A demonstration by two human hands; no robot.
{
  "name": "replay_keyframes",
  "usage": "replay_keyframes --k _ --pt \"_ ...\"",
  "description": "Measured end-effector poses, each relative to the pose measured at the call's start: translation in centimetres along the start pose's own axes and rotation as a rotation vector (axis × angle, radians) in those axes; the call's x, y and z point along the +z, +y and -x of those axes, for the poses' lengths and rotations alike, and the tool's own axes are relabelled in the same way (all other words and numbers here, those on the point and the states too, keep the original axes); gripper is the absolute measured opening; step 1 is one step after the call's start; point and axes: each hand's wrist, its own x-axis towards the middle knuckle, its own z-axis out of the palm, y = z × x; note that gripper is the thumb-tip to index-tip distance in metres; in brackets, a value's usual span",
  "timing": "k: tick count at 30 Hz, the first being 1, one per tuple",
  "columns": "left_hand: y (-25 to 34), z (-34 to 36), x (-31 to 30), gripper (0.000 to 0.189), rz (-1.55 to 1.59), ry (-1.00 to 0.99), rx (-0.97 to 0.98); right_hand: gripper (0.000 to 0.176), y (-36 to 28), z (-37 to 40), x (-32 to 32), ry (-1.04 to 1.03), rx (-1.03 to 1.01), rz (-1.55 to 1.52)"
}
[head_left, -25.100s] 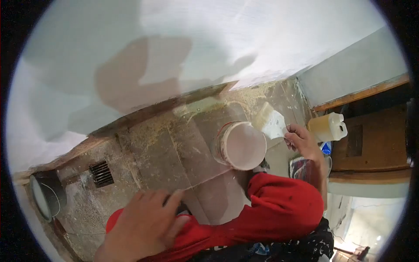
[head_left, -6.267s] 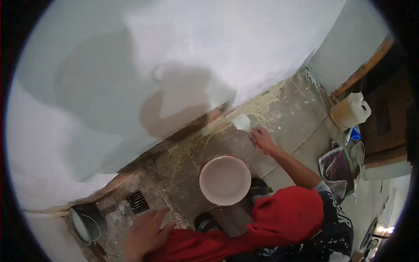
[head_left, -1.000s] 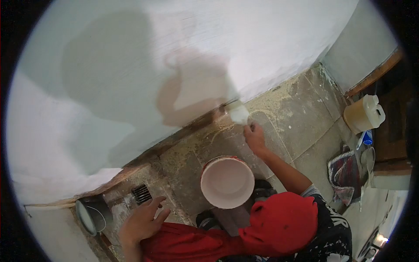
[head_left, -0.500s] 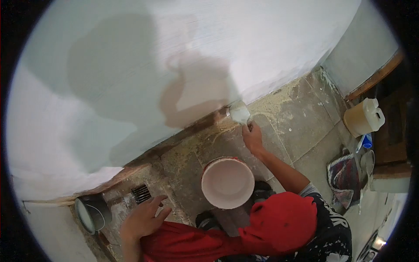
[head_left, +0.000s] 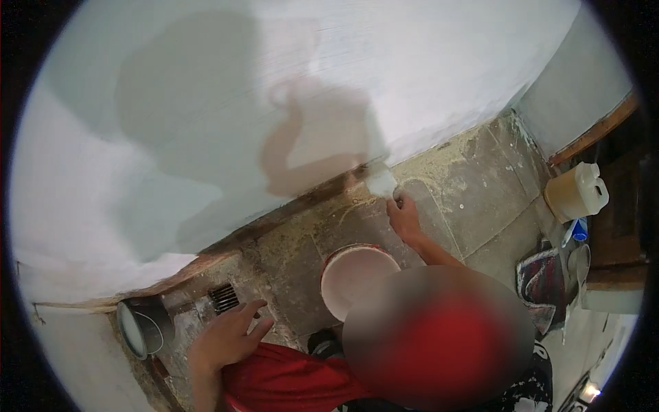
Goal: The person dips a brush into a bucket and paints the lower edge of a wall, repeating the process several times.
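Observation:
My right hand (head_left: pixel 405 217) is closed round the handle of a wide, pale flat tool (head_left: pixel 381 180), whose far edge is at the foot of the white wall (head_left: pixel 439 75). Whether the tool is a brush or a scraper is hard to tell. Below that hand stands a round bucket (head_left: pixel 353 278) with a pale inside and a reddish rim. Over at the lower left, my left hand (head_left: pixel 230 334) is held with its fingers apart and nothing in them, beside red cloth (head_left: pixel 288 374). A blurred red shape hides part of the bucket and my right forearm.
A dark bucket (head_left: pixel 145 328) and a floor grate (head_left: pixel 223 298) lie at the left. To the right are a yellowish jug (head_left: pixel 575 193), a blue object (head_left: pixel 580 229) and a patterned cloth (head_left: pixel 542 281). Stained tiles (head_left: pixel 473 185) run along the wall.
The view has shifted slightly. The red shape has moved upward and left, over the bucket's edge and my right forearm. Both hands keep nearly the same poses.

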Motion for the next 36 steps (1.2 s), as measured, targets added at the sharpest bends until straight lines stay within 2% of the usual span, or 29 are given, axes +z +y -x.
replay_keyframes --k 2,5,8,11,13,14,16,18,20,22,26,28,32,34,36 --pt "-0.3 0.1 0.1 0.052 0.0 0.003 0.004 0.024 0.6 0.4 -0.2 -0.012 -0.015 -0.018" --pt "-0.5 0.4 0.2 0.052 0.005 0.011 0.011 0.023 0.5 0.8 -1.5 -0.025 0.11 -0.118" --pt "-0.8 0.5 0.4 0.051 0.003 0.03 0.033 0.021 1.3 -0.8 -3.0 -0.086 0.123 -0.062" --pt "-0.3 0.7 0.4 0.049 0.008 0.047 0.034 0.019 0.9 -3.0 -4.5 -0.14 0.243 0.026" --pt "0.0 0.7 0.2 0.048 0.018 0.059 0.018 0.019 0.4 -4.9 -5.0 -0.176 0.108 0.097" --pt "0.0 0.7 0.2 0.048 0.01 0.046 0.018 0.019 0.3 -5.3 -5.4 -0.178 0.109 0.102" --pt "0.2 0.7 0.0 0.048 0.006 0.033 0.017 0.027 -5.4 -3.8 -7.0 -0.122 0.086 -0.067" --pt "0.5 0.8 -0.3 0.049 0.004 0.021 -0.006 0.026 -6.3 -3.2 -8.3 -0.141 0.093 -0.147" --pt "-0.4 0.3 0.2 0.049 0.01 0.016 0.0 0.025 -5.8 -2.8 -9.0 -0.159 0.097 -0.226" --pt "-0.6 0.1 0.3 0.05 0.017 0.014 0.008 0.025 -4.5 -2.6 -9.2 -0.176 0.183 -0.162" --pt "-0.2 0.0 0.1 0.05 0.001 0.0 -0.007 0.016 0.1 -4.5 -7.2 -0.156 0.18 -0.006" --pt "-0.2 -0.1 0.2 0.049 -0.015 0.005 -0.004 0.024 0.0 -5.2 -6.3 -0.122 0.14 -0.004" --pt "-0.2 0.0 0.1 0.049 -0.029 0.002 -0.022 0.024 -4.4 -4.3 -7.3 -0.147 0.157 -0.192" --pt "-0.2 -0.1 0.2 0.049 -0.034 0.009 -0.019 0.017 -4.7 -3.3 -7.7 -0.149 0.119 -0.252" --pt "-0.5 -0.2 0.3 0.047 -0.015 0.033 0.006 0.021 -3.3 -2.7 -7.8 -0.166 0.11 -0.228"
